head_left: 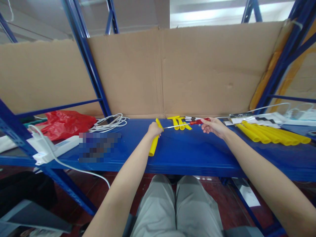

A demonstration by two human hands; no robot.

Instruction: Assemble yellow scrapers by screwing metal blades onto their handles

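My left hand [155, 129] is closed around a yellow tube [153, 146], which stands tilted over the blue shelf top. In my right hand [211, 126] is a screwdriver [197, 122] with a red handle, pinched near the handle's end. Its long metal shaft runs left to the tube, and the tip meets it by my left fingers; whether it sits in a screw or hole is too small to tell. Behind the shaft lie several short yellow T-shaped pieces [175, 122]. Several more yellow tubes [270, 133] lie side by side at the right.
A white power strip [58, 148] with a cable, a red plastic bag [67, 124] and a coiled white cable [108, 123] occupy the left. Cardboard [192, 72] walls off the back between blue posts [90, 62]. Pens [192, 118] lie near the back edge.
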